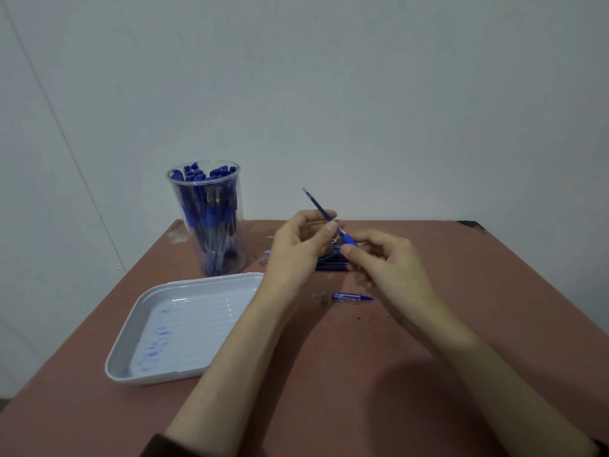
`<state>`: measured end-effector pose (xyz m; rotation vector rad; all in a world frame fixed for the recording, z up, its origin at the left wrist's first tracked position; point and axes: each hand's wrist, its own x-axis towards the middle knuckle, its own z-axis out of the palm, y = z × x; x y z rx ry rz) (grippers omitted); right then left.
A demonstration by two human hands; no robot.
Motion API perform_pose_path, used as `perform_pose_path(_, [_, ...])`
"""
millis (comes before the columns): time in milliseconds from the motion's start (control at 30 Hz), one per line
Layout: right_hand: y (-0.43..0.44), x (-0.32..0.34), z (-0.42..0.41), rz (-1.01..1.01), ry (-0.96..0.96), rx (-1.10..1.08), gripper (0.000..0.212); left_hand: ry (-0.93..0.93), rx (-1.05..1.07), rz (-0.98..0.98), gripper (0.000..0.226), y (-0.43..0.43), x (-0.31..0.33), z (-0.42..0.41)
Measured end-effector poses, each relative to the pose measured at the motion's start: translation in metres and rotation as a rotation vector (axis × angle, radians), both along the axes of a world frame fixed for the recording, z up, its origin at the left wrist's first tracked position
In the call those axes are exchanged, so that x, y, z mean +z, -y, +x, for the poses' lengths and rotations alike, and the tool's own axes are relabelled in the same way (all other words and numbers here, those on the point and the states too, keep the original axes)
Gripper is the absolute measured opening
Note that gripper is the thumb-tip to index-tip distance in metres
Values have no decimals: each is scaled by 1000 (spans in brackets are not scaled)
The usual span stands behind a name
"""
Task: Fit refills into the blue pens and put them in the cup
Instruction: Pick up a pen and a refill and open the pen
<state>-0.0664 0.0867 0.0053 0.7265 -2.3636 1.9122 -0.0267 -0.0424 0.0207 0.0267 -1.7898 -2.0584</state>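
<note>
— Where is the refill (318, 206)?

— In the air over the far middle of the table (362, 374), between the two hands. It slants up and away to the left, its pale tip highest, above the left hand (296, 245).

— How does that hand have it?

— Thumb and forefinger are pinched on it. The fingers (329, 227) close on the shaft low down, so most of its length stands free above them. The other fingers curl loosely beneath.

— And the lower end?

— It runs into the pen (349, 240), of which the blue grip is what shows. The right hand (389, 262) holds that grip, forefinger over it and thumb under, both clamped on it. The two hands' fingertips are just beside each other along the one slanted line.

— Is the refill all the way in?

— No, a long stretch is outside the grip. How deep it sits inside I cannot tell.

— What lies below the hands?

— A pile (333, 263) of dark blue refills on the table, partly hidden by the fingers. Nearer the person lie what looks like a clear and blue cap (352, 297) and, just left of it, a small metal piece (324, 296).

— The cup (211, 225)?

— Clear, upright, at the far left of the table, well apart from the hands and packed with blue pens. A white tray (184, 324) with blue ink smears sits just in front of it, beside the left forearm.
</note>
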Motion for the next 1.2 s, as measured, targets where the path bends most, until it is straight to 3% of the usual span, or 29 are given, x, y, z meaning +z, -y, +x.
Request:
perform_pose_path(167, [-2, 10, 4, -203, 207, 81, 13, 51, -42, -214, 21, 9, 0, 0])
perform_pose_path(300, [-4, 11, 3, -275, 260, 86, 14, 218, -4, -761, 27, 22, -5, 1])
perform_pose_path(367, [-4, 11, 3, -272, 262, 83, 14, 322, -95, -928, 27, 26, -5, 5])
perform_pose_path(500, [-3, 11, 3, -267, 255, 74, 14, 427, -248, -969, 32, 30, -2, 10])
perform_pose_path(767, [-4, 10, 1, -262, 255, 71, 14, 402, -186, -1026, 12, 28, -3, 9])
perform_pose_path(833, [-4, 9, -1, -240, 245, 59, 13, 322, -81, -933, 13, 28, -2, 9])
perform_pose_path(967, [-5, 2, -6, -37, -3, -31, 14, 145, 31, -237, 8, 26, 5, 7])
perform_pose_path(1033, [-6, -2, -8, 46, -110, -72, 11, 123, 16, -8, 9, 23, 7, 8])
perform_pose_path(1200, [-5, -4, -6, 164, -226, -111, 10, 125, -15, 141, 11, 20, 7, 8])
